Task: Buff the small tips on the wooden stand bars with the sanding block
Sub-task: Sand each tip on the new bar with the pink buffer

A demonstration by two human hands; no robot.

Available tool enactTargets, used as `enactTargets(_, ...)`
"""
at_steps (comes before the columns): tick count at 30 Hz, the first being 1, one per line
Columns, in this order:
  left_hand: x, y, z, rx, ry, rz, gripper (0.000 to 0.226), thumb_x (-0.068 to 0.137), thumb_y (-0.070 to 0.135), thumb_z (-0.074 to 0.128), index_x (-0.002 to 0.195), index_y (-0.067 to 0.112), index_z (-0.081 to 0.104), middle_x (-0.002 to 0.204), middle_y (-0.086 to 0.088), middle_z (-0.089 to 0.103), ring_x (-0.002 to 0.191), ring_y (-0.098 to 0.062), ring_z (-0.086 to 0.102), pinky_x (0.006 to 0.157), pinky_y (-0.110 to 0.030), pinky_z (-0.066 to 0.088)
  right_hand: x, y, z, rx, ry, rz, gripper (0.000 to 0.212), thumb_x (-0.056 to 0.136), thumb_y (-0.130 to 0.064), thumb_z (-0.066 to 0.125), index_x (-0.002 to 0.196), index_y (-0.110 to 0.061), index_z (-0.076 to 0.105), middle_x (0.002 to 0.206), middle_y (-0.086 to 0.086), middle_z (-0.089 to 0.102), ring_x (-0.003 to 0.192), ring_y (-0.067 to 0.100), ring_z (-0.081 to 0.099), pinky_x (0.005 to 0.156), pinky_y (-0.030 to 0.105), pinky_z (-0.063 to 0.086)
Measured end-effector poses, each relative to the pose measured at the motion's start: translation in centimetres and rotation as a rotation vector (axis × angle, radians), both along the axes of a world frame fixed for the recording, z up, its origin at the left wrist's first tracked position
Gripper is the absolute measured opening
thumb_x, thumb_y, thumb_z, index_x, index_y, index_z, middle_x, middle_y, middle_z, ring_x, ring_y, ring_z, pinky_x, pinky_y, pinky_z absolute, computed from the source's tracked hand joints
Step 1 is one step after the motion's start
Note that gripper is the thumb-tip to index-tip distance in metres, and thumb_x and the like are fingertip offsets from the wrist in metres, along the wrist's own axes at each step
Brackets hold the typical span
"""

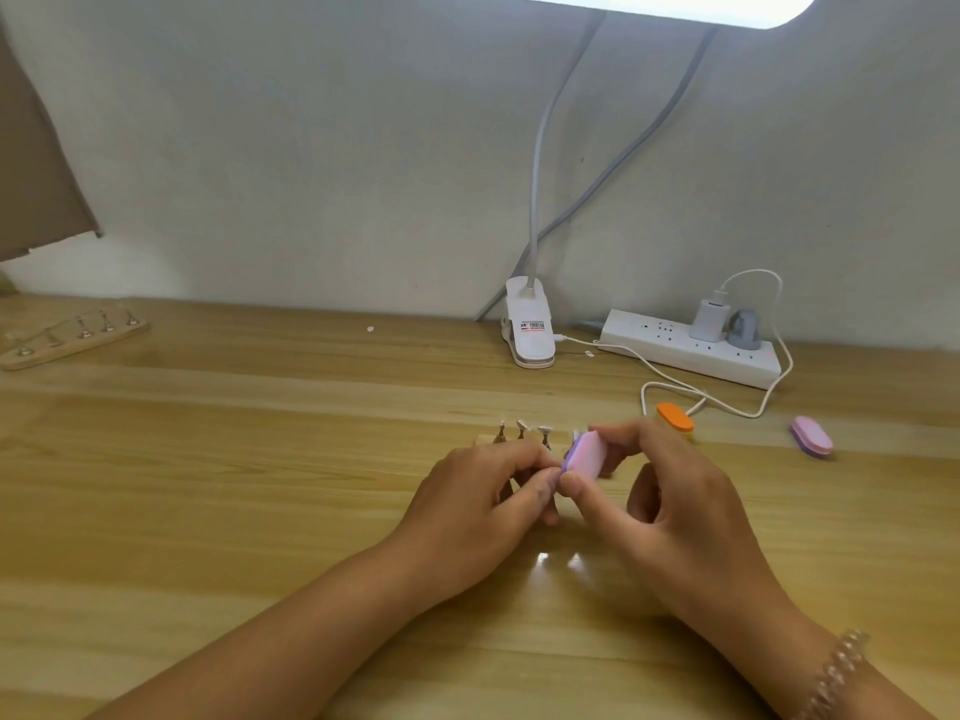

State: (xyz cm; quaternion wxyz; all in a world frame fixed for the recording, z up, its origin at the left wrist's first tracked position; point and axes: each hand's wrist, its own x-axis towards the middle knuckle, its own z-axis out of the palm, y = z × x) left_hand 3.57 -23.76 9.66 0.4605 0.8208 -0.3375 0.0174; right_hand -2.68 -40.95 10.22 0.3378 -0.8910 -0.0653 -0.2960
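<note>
At the table's middle, my right hand (670,491) pinches a pink and purple sanding block (587,454) between thumb and fingers. The block sits against a small white tip on the wooden stand bar (485,440), which my hands mostly hide. Three pegs with white tips (522,427) stand uncovered on the bar's left part. My left hand (483,491) curls over the bar, its fingertips meeting the block's near end; what it grips underneath is hidden.
A second wooden stand bar (67,337) with several pegs lies far left. An orange block (674,418) and another pink block (811,434) lie to the right. A white clip lamp base (529,324), a power strip (691,348) and its cables sit at the back.
</note>
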Motion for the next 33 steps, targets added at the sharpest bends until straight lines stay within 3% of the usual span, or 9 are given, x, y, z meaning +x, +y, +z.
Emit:
enactTargets(5,0.6,0.3,-0.4,-0.069,0.067,0.054,0.017,0.1,0.02,0.057,0.092,0.021,0.072,0.071,0.015,0.063,0.06,-0.006,0.052,0.058,-0.027,0.04,-0.4,0.5,-0.2,-0.173,0.045,0.045,0.035,0.076,-0.056,0.064,0.101,-0.032,0.06,0.089,-0.02,0.058,0.056,0.002,0.047,0.051,0.026,0.042)
enactTargets(9,0.2,-0.1,-0.1,-0.054,0.092,-0.031,0.018,0.096,0.031,0.053,0.09,0.025,0.069,0.072,0.015,0.067,0.059,-0.003,0.053,0.058,-0.024,0.041,0.3,-0.4,0.0,0.117,0.01,-0.001,0.021,0.078,-0.041,0.073,0.093,-0.031,0.062,0.091,-0.014,0.064,0.051,0.012,0.049,0.055,0.027,0.039)
enactTargets(12,0.1,0.0,-0.1,-0.083,0.124,-0.043,0.018,0.103,0.021,0.052,0.093,0.022,0.068,0.081,0.012,0.073,0.051,-0.004,0.053,0.056,-0.024,0.045,0.5,-1.2,0.4,0.323,-0.007,-0.049,0.027,0.077,-0.05,0.068,0.096,-0.031,0.061,0.092,-0.011,0.065,0.049,0.014,0.05,0.056,0.031,0.041)
enactTargets(18,0.3,0.1,-0.2,-0.057,0.098,-0.009,0.019,0.103,0.015,0.051,0.096,0.017,0.069,0.068,0.006,0.065,0.049,-0.011,0.054,0.056,-0.029,0.044,-0.2,0.5,0.2,-0.013,0.05,0.075,0.033,0.076,-0.056,0.064,0.1,-0.034,0.059,0.093,-0.017,0.062,0.054,0.015,0.053,0.051,0.026,0.042)
enactTargets(22,0.1,0.1,-0.1,-0.057,0.105,-0.038,0.019,0.103,0.02,0.051,0.095,0.02,0.068,0.079,0.014,0.072,0.048,-0.012,0.055,0.057,-0.025,0.045,0.4,-0.4,0.0,0.07,0.059,0.01,0.031,0.078,-0.054,0.066,0.099,-0.033,0.062,0.093,-0.015,0.062,0.055,0.018,0.053,0.055,0.026,0.04)
enactTargets(26,0.3,0.2,-0.3,-0.057,0.102,-0.008,0.019,0.102,0.018,0.052,0.093,0.016,0.069,0.071,0.001,0.065,0.05,-0.011,0.053,0.056,-0.034,0.046,-0.1,0.3,0.0,-0.052,0.044,0.069,0.036,0.076,-0.061,0.061,0.097,-0.032,0.062,0.088,-0.017,0.06,0.055,0.014,0.051,0.053,0.021,0.039)
enactTargets(28,0.4,0.1,-0.3,-0.068,0.109,-0.003,0.018,0.102,0.017,0.052,0.093,0.017,0.068,0.07,0.007,0.066,0.048,-0.009,0.053,0.055,-0.03,0.045,0.2,0.1,0.0,0.008,0.069,0.065,0.033,0.076,-0.06,0.065,0.094,-0.032,0.063,0.086,-0.015,0.062,0.054,0.014,0.051,0.053,0.022,0.037)
enactTargets(33,0.1,0.0,-0.3,-0.129,0.153,-0.034,0.019,0.105,0.014,0.046,0.099,0.023,0.062,0.096,0.013,0.074,0.046,-0.008,0.054,0.059,-0.019,0.046,0.6,-1.1,0.3,0.275,0.006,-0.03,0.025,0.079,-0.057,0.066,0.092,-0.035,0.062,0.091,-0.012,0.062,0.05,0.014,0.05,0.057,0.028,0.039)
